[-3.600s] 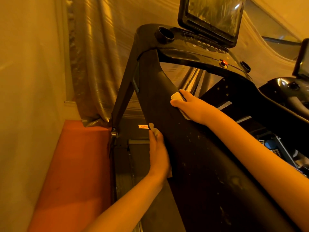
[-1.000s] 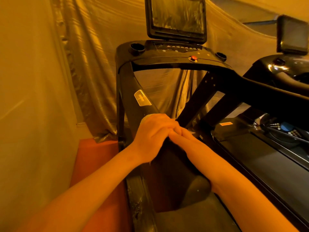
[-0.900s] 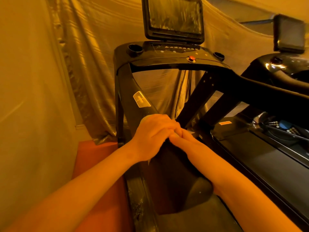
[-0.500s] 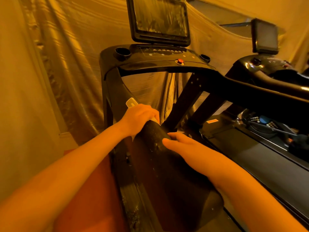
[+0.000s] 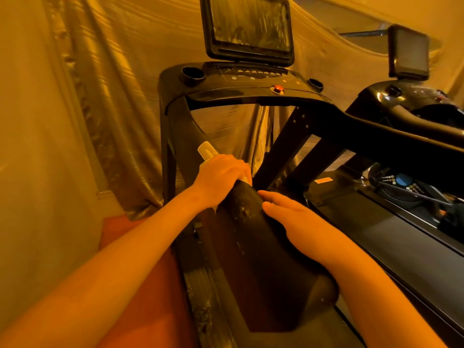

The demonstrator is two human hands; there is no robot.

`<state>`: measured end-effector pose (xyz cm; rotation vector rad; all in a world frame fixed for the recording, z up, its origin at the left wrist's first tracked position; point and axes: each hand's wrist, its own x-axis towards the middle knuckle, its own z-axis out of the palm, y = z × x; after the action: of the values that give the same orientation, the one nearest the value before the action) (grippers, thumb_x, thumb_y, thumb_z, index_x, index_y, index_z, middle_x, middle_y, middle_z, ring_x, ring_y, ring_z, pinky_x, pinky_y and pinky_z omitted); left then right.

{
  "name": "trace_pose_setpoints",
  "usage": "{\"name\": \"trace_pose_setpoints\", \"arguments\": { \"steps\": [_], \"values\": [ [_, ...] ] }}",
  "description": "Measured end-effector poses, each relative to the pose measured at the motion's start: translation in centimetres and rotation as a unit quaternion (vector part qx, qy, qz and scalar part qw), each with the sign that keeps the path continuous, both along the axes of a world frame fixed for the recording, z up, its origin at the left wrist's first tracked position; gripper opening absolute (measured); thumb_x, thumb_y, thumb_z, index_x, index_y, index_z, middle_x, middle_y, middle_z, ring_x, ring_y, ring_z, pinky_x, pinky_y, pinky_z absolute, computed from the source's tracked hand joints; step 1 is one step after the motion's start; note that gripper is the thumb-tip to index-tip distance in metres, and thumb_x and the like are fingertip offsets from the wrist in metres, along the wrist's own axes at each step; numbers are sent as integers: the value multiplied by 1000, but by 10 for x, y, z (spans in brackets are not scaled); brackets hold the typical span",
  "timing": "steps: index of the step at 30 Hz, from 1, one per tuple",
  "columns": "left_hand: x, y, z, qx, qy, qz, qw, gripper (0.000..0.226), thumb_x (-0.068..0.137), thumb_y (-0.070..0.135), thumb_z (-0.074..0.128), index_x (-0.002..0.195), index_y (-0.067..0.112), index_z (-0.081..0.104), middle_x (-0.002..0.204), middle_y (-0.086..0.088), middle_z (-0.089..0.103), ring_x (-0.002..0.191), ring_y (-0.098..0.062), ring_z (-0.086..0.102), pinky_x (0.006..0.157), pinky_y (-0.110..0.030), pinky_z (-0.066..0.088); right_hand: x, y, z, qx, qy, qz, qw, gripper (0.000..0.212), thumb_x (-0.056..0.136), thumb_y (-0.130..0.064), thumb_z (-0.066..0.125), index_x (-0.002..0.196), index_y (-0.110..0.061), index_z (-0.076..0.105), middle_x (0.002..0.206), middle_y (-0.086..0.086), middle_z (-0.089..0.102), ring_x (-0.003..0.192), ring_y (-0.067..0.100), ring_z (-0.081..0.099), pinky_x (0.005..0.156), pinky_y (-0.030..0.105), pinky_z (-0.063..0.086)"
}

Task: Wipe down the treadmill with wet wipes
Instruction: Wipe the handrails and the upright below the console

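Observation:
The black treadmill's left handrail point(image 5: 251, 234) slopes up toward the console point(image 5: 251, 79) and its screen point(image 5: 248, 26). My left hand point(image 5: 221, 179) grips the rail high up, just below a pale sticker point(image 5: 207, 151). A white wet wipe point(image 5: 246, 179) shows at the edge of its fingers. My right hand point(image 5: 296, 219) lies lower on the rail's right side with fingers fairly straight; no wipe is visible under it. Pale specks mark the rail between the hands.
A shiny draped curtain point(image 5: 113, 96) hangs at left and behind. A red mat point(image 5: 140, 285) lies on the floor left of the dusty treadmill base point(image 5: 200, 297). The belt point(image 5: 401, 247) runs at right, with a second treadmill point(image 5: 406, 101) beyond.
The hands, joined on the rail a second ago, have parted: my left hand slid up the rail with the wipe, and my right hand stayed lower on the rail's side.

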<state>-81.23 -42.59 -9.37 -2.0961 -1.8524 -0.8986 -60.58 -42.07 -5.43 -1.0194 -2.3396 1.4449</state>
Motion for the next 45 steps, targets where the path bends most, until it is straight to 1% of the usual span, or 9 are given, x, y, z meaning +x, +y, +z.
{"name": "trace_pose_setpoints", "arguments": {
  "steps": [4,10,15,18,22,26,30,36,45],
  "values": [
    [40,-19,-6,53,-29,-18,998,43,90,36,29,77,24,68,78,-3,66,78,-24,60,75,-53,45,13,-5,-2,-44,15,-7,999,37,101,-30,42,138,-26,44,95,-8,59,80,6,59,65,15,51],
    [80,-44,-14,95,-93,-29,991,35,91,29,28,76,38,58,75,5,61,75,-11,53,80,-40,41,40,-15,-16,-84,35,-32,995,27,96,-41,50,119,-27,53,107,12,67,104,32,65,96,54,48],
    [77,-44,15,-136,-328,7,935,28,89,31,43,87,17,67,90,-3,65,87,-16,60,78,-30,42,41,-17,-19,-86,81,-20,993,14,98,-34,49,106,-23,54,111,17,64,97,30,63,95,48,47],
    [62,-63,21,-82,-427,-68,898,39,70,12,45,101,23,66,106,-2,66,104,-20,60,86,-31,46,41,-19,-21,-90,97,-26,991,16,99,-34,48,108,-23,54,97,8,64,90,25,63,89,44,50],
    [66,-68,25,-92,-329,-117,932,47,68,-4,46,106,21,57,117,8,58,112,7,54,92,-17,46,41,-22,-18,-75,96,-36,992,20,99,-32,47,112,-19,55,100,11,63,100,30,62,95,47,47],
    [59,-68,14,5,-225,-101,969,27,82,8,62,102,26,63,144,5,42,136,-4,40,111,-26,35,40,-24,-16,-71,87,-45,993,19,99,-32,46,108,-18,56,111,16,61,98,29,62,89,42,47],
    [58,-66,0,109,-128,-69,983,13,87,21,62,92,12,70,122,-3,60,123,-11,50,106,-28,37,40,-25,-17,-76,71,-58,993,17,97,-37,49,104,-25,58,103,8,65,98,25,63,95,45,48],
    [61,-55,-5,59,1,-139,989,41,101,29,34,114,10,68,115,-2,67,113,-15,59,105,-44,38,42,-23,-14,17,78,-79,994,13,96,-33,53,106,-24,53,93,-7,58,82,4,55,68,21,43],
    [15,-14,9,-19,39,-105,994,41,98,34,29,85,19,64,78,1,62,74,-13,57,72,-44,45,22,-17,3,88,22,-46,995,47,102,-32,42,145,-28,23,107,-16,52,91,10,60,94,40,50]
  ]
}}
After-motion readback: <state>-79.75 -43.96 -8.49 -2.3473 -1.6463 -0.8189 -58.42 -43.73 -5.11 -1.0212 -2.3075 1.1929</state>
